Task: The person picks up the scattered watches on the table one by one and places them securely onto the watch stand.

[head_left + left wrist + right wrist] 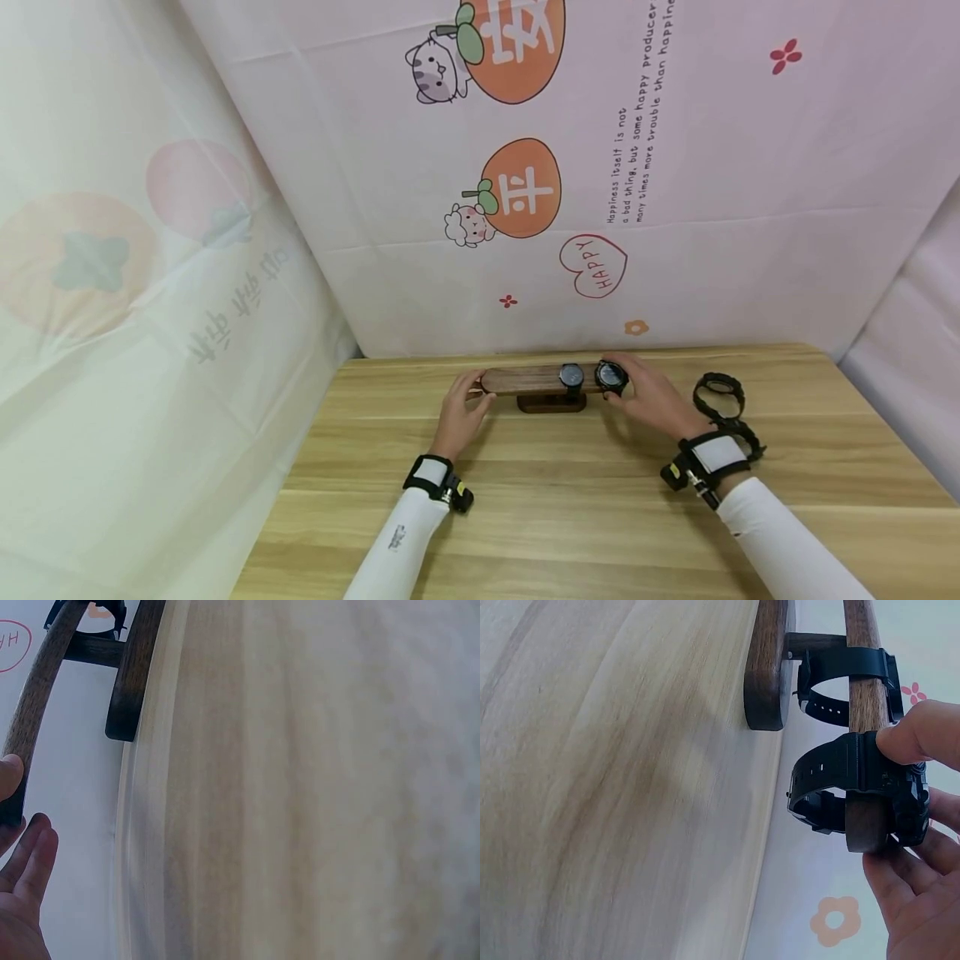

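While the left hand (pixel 457 419) pinches the wooden bar (pixel 521 381), presumably to steady it, the right hand (pixel 654 398) grips the outer watch (pixel 612 376) looped round it!

Right hand (pixel 651 398) on black watch (pixel 611 377)

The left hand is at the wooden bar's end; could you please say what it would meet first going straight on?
The wooden bar, whose end the left hand touches. Past that, the printed cloth seems next, though depth is unclear.
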`<state>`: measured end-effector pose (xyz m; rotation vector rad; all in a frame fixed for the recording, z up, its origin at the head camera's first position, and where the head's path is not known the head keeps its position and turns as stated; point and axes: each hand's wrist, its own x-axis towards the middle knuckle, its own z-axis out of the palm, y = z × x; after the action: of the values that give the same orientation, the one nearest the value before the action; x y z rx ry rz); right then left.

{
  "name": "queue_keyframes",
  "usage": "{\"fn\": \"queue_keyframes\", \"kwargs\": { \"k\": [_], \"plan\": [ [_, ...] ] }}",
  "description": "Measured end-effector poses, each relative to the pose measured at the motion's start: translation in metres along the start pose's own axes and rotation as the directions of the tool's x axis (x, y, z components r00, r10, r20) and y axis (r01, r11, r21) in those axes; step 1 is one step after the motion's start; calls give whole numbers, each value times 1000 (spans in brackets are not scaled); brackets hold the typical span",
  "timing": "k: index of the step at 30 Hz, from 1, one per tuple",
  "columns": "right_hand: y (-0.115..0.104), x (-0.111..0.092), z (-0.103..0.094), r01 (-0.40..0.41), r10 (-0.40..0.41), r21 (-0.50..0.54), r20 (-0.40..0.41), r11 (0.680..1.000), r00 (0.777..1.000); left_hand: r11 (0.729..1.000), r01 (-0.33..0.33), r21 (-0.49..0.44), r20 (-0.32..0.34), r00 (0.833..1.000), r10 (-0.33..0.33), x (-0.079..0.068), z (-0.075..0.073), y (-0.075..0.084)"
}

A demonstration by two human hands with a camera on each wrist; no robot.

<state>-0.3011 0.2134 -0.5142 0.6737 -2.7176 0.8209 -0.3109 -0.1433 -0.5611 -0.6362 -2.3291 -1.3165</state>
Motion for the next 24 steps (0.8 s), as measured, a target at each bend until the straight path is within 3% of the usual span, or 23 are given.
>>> {"fn": "queue_keyframes", "kwargs": {
  "k": [14,24],
  "plan": [
    [-2,1,0,14,-14,-13,3,1000,1000,999,38,7,16,999,-38,0,0,4],
    [-5,3,6,30,-30,-36,-17,999,999,1000,25,12,7,1000,-25,0,0,4]
  ]
}}
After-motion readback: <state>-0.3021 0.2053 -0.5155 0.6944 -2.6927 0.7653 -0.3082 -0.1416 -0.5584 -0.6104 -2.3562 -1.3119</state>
